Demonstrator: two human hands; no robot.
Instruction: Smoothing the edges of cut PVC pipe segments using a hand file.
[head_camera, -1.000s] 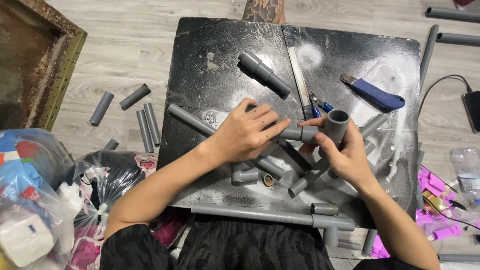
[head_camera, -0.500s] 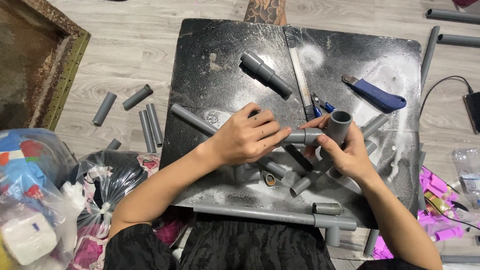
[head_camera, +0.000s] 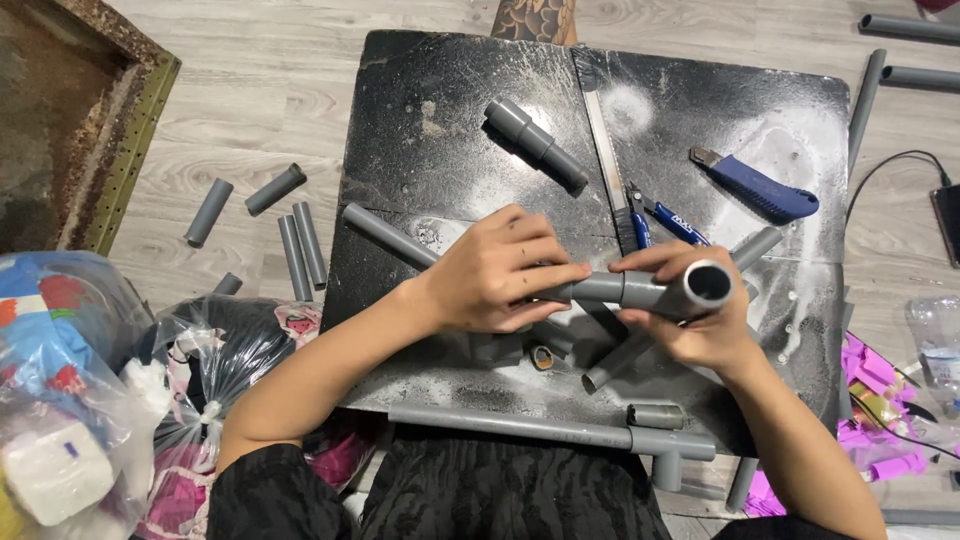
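Left hand (head_camera: 495, 275) gripping grey pipe (head_camera: 592, 289), right hand (head_camera: 690, 320) clamping tee fitting (head_camera: 680, 290); joining in progress, next needing straight push.

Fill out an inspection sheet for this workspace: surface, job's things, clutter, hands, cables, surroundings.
Surface: black board on the floor, dusted with white powder.
Job's things: grey pipe joined to a grey fitting, held above the board.
Clutter: blue knife, blue pliers, stepped coupler, long pipe with tee, loose pipe pieces on the board.
Hands: left hand has its grip on the pipe; right hand has its grip on the fitting.
Cables: black cable on the floor at right.
Surroundings: wood floor, short pipe offcuts, plastic bags, rusty frame, pink scraps.
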